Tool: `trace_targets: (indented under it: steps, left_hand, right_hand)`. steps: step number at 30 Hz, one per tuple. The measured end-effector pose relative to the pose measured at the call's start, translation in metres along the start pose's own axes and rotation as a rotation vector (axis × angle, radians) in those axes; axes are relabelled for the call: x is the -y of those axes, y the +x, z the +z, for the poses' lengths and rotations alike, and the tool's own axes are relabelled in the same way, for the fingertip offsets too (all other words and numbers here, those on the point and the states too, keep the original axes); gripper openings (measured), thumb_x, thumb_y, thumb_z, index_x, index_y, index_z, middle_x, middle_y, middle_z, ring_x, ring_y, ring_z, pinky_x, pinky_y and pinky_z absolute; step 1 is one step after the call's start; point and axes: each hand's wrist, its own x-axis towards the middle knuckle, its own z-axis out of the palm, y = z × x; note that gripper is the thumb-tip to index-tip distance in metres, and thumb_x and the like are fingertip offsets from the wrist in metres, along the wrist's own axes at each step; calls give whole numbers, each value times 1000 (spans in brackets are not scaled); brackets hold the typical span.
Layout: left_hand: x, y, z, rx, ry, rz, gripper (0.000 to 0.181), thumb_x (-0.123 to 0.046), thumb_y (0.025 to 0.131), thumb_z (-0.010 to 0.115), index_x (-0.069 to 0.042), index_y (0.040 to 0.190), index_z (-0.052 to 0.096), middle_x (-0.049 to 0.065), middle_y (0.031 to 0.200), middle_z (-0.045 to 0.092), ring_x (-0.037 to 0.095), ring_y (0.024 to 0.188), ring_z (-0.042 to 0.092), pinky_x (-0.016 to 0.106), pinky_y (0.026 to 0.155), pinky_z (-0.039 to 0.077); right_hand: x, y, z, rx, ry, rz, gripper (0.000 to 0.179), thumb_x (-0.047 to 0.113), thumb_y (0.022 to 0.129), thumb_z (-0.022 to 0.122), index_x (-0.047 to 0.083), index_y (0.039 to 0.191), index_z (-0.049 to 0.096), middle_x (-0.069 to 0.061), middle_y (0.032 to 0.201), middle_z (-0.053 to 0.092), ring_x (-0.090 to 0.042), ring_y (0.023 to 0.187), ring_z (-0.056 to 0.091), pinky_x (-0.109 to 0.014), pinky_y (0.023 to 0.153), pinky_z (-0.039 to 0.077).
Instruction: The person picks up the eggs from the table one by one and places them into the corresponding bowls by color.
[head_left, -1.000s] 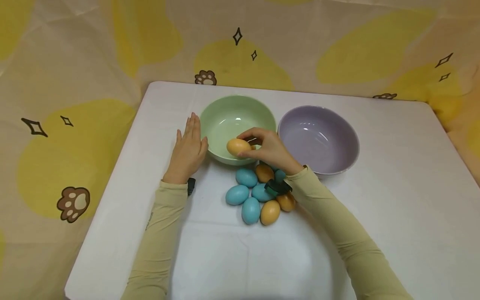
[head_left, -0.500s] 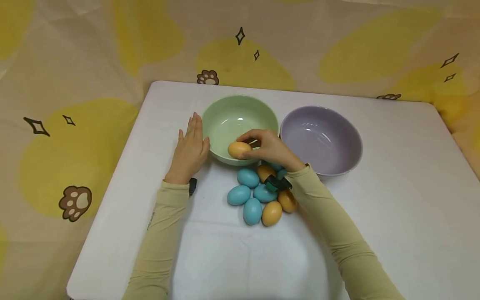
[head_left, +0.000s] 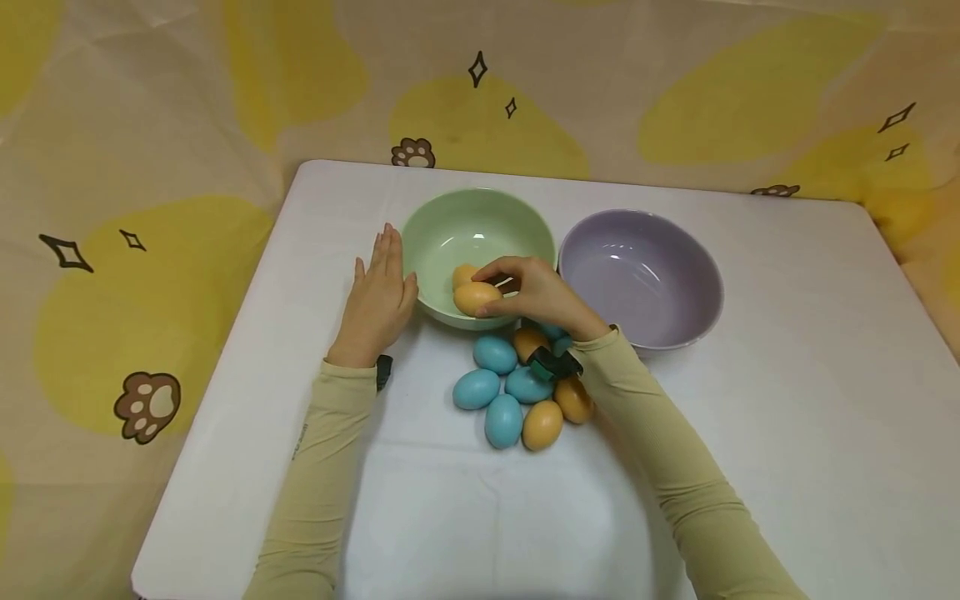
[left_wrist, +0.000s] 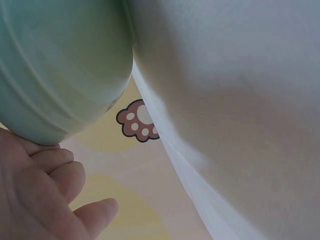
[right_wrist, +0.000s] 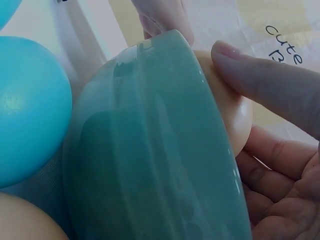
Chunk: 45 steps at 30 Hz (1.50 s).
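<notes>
My right hand pinches a yellow egg between thumb and fingers over the near rim of the light green bowl. Just behind that egg, a second yellow egg lies inside the bowl, partly hidden. My left hand lies against the bowl's left outer side with straight fingers. In the left wrist view, its fingertips touch the outer wall of the green bowl. The right wrist view shows the held egg past the bowl's rim, under my thumb.
To the right of the green bowl stands a purple bowl. In front of both, blue eggs and yellow eggs lie clustered on the white table, some beneath my right wrist. A patterned cloth hangs behind the table.
The second yellow egg has come into view inside the green bowl, behind the held one. My right hand has lowered slightly with its egg. My left hand stays at the bowl's side.
</notes>
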Motion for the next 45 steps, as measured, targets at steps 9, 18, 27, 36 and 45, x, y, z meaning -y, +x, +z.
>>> trace_targets:
  steps: [9,18,27,36,45]
  left_hand:
    - [0,0,0,5,3,-5,61,-21,101,35,9,148,10,20,157,6,30,144,6,59,110,8]
    - [-1,0,1,9,1,1,62,-21,101,34,9,149,9,20,157,6,30,144,6,58,110,7]
    - [-1,0,2,9,2,6,61,-21,101,35,10,148,10,20,157,6,30,144,6,59,110,8]
    - [-2,0,3,9,-4,6,61,-21,101,34,10,148,10,20,157,6,31,144,6,59,110,8]
    - [-1,1,1,16,-13,-10,62,-23,102,33,8,149,7,19,157,4,30,144,5,57,111,6]
  right_hand:
    - [-2,0,1,-3,1,-9,41,14,76,81,0,111,68,-9,107,68,-17,99,61,-32,87,49]
    - [-4,-3,-1,-5,160,19,40,4,77,78,-6,113,64,-18,113,64,-28,104,62,-41,92,47]
    - [-5,-9,-2,-48,294,10,37,-4,77,75,-11,112,62,-27,113,61,-41,104,58,-39,92,47]
    - [3,-34,-9,-132,314,-41,33,-6,79,72,-10,111,63,-19,107,64,-42,99,59,-37,86,50]
    - [1,-82,-25,-235,287,-97,31,-10,77,72,-9,107,63,-19,107,64,-28,100,61,-41,87,49]
